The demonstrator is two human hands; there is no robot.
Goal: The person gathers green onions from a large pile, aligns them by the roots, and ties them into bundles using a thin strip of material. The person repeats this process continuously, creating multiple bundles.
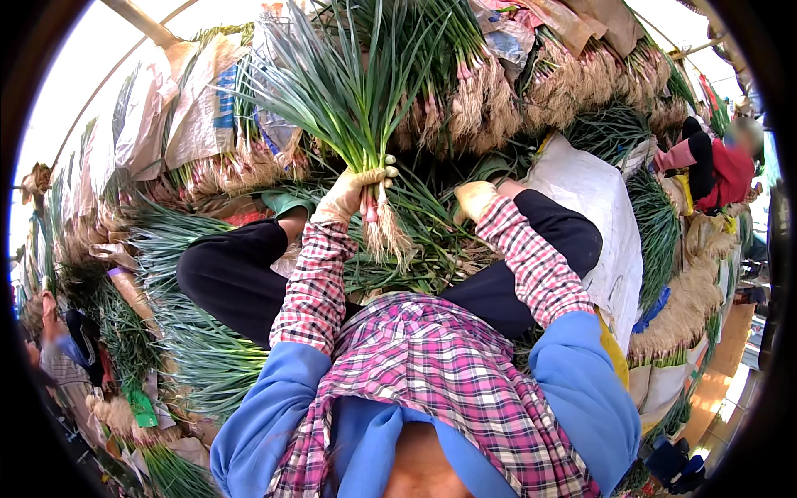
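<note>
Upright in my gloved left hand is a bunch of green allium plants, apparently green garlic. Its long leaves fan out above the fist, while pinkish stem bases and pale stringy roots hang below. My right hand, also in a pale glove, is lowered by my right shin, over loose plants. Its fingertips are partly hidden, so I cannot tell whether they grip anything. Between my bent legs lies a loose heap of the same plants. More leaves are piled beside my left leg.
Large stacked bundles with dangling roots rise in front, partly covered by woven plastic sacks. A white sack lies by my right knee. One person in red sits at far right; another person is at far left.
</note>
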